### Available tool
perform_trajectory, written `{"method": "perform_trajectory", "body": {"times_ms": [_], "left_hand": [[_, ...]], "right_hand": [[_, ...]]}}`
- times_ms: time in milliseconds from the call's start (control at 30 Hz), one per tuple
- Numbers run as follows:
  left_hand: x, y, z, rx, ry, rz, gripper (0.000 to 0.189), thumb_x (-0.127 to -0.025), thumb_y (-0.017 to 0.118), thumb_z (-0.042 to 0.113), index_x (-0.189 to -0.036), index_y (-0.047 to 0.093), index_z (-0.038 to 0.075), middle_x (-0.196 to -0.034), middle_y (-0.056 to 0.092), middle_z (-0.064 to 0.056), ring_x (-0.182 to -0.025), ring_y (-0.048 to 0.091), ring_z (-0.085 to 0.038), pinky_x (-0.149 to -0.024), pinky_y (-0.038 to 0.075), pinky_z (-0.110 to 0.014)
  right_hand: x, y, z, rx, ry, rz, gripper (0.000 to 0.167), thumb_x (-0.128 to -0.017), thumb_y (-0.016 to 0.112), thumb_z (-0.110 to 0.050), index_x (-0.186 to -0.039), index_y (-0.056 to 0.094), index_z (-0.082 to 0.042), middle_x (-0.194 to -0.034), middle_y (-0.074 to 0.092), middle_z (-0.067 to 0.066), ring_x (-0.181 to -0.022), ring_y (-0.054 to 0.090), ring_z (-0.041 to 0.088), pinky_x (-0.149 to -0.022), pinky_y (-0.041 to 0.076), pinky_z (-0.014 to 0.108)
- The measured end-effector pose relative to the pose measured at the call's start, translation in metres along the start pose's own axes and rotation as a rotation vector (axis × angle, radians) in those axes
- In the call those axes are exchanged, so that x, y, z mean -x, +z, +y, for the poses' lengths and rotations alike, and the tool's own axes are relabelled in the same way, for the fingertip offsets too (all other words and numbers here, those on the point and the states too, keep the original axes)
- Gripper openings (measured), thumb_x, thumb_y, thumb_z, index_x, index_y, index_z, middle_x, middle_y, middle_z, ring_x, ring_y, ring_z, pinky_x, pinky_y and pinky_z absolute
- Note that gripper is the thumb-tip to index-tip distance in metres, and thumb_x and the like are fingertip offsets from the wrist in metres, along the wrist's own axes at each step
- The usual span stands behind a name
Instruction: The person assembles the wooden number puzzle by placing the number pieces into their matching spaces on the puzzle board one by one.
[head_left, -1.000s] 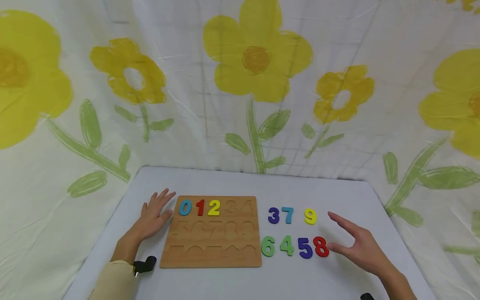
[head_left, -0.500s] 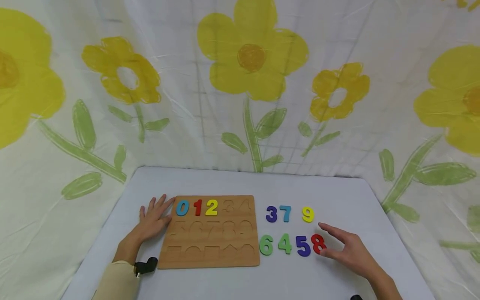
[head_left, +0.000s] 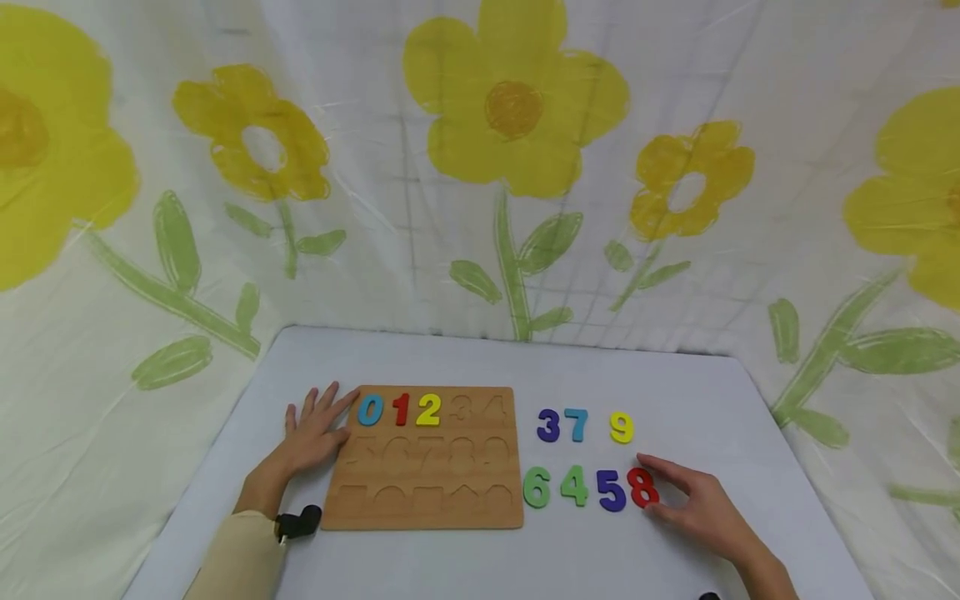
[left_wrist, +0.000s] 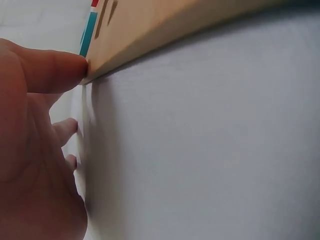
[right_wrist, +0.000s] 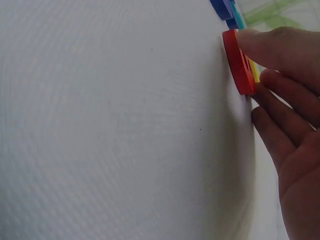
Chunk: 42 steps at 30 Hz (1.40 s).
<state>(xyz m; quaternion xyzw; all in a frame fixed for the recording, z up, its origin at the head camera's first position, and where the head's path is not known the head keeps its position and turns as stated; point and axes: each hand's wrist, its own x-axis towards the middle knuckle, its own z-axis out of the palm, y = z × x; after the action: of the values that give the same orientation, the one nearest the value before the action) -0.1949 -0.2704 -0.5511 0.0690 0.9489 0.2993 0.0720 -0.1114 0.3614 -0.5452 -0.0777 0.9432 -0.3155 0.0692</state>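
My left hand [head_left: 309, 440] lies at the left side of the wooden number board [head_left: 420, 507], fingers spread, its thumb touching the board's edge and its forefinger at the upper left corner. A blue 0 [head_left: 370, 410], a red 1 [head_left: 401, 409] and a yellow 2 [head_left: 428, 410] sit in the board's top row. My right hand [head_left: 701, 506] is at the red number 8 [head_left: 642, 487], thumb against its lower right and forefinger reaching past its top. In the right wrist view the thumb touches the red 8 [right_wrist: 238, 65], which lies on the table.
Right of the board lie a purple 3 [head_left: 548, 426], blue 7 [head_left: 577, 424] and yellow 9 [head_left: 621, 427]. Below them are a green 6 [head_left: 536, 487], green 4 [head_left: 574, 486] and purple 5 [head_left: 611, 491]. A flowered curtain [head_left: 375, 275] hangs behind the white table [head_left: 420, 562].
My right hand has moved left and down to the red 8, and its thumb now touches it. My left hand has come up against the board's edge.
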Motion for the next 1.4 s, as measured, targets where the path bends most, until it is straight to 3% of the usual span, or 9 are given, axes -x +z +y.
{"method": "perform_trajectory", "body": {"times_ms": [233,400,467,667,833,1000,1400], "left_hand": [[0.000,-0.004,0.002,0.028,-0.006,0.002,0.067,-0.103,0.058,0.015,-0.167,0.042,0.009,-0.178,0.013,-0.036,-0.162,-0.005,-0.065,-0.120,-0.016,-0.084],[-0.001,-0.003,0.003,0.024,-0.012,-0.016,0.067,-0.105,0.060,0.016,-0.168,0.041,0.009,-0.179,0.013,-0.034,-0.163,-0.005,-0.063,-0.120,-0.015,-0.084],[-0.001,-0.003,0.003,0.021,-0.009,-0.018,0.067,-0.105,0.060,0.017,-0.168,0.041,0.010,-0.179,0.013,-0.034,-0.163,-0.005,-0.063,-0.120,-0.015,-0.084],[-0.002,-0.003,0.000,0.017,-0.009,-0.009,0.067,-0.104,0.061,0.018,-0.168,0.042,0.010,-0.178,0.014,-0.033,-0.162,-0.004,-0.063,-0.120,-0.014,-0.084],[-0.003,-0.001,-0.001,0.031,-0.007,-0.013,0.067,-0.104,0.060,0.017,-0.168,0.041,0.010,-0.179,0.012,-0.033,-0.163,-0.006,-0.062,-0.121,-0.015,-0.083],[-0.002,-0.002,-0.001,0.030,-0.011,-0.013,0.067,-0.104,0.060,0.016,-0.168,0.041,0.009,-0.179,0.012,-0.033,-0.163,-0.006,-0.062,-0.121,-0.016,-0.082],[-0.003,-0.001,-0.001,0.046,-0.009,-0.016,0.067,-0.104,0.061,0.015,-0.168,0.042,0.010,-0.179,0.012,-0.033,-0.163,-0.006,-0.062,-0.121,-0.017,-0.082]], "right_hand": [[0.000,0.003,0.002,0.008,-0.043,0.032,0.067,-0.085,0.095,-0.018,-0.147,0.071,-0.020,-0.144,0.074,-0.006,-0.138,0.068,0.028,-0.109,0.054,0.024],[0.001,0.003,0.001,-0.011,-0.019,0.024,0.069,-0.084,0.095,-0.016,-0.148,0.071,-0.019,-0.146,0.074,-0.004,-0.139,0.067,0.030,-0.108,0.053,0.020],[0.001,0.003,0.001,-0.012,-0.008,0.024,0.069,-0.084,0.095,-0.015,-0.148,0.070,-0.018,-0.147,0.073,-0.003,-0.140,0.066,0.031,-0.109,0.055,0.024],[0.001,0.004,-0.001,0.010,0.005,0.041,0.067,-0.085,0.094,-0.014,-0.147,0.071,-0.016,-0.146,0.074,0.002,-0.140,0.066,0.034,-0.110,0.056,0.051],[0.005,-0.001,-0.007,0.011,0.048,0.056,0.067,-0.084,0.095,-0.015,-0.146,0.072,-0.014,-0.143,0.075,0.006,-0.137,0.068,0.035,-0.108,0.057,0.052],[0.009,-0.006,-0.025,-0.005,0.050,0.091,0.067,-0.085,0.095,-0.020,-0.147,0.071,-0.014,-0.141,0.076,0.007,-0.135,0.070,0.036,-0.106,0.058,0.053],[0.015,-0.012,-0.094,0.011,0.004,0.251,0.066,-0.087,0.095,-0.028,-0.147,0.071,-0.016,-0.139,0.077,0.008,-0.130,0.073,0.036,-0.104,0.058,0.057]]}}
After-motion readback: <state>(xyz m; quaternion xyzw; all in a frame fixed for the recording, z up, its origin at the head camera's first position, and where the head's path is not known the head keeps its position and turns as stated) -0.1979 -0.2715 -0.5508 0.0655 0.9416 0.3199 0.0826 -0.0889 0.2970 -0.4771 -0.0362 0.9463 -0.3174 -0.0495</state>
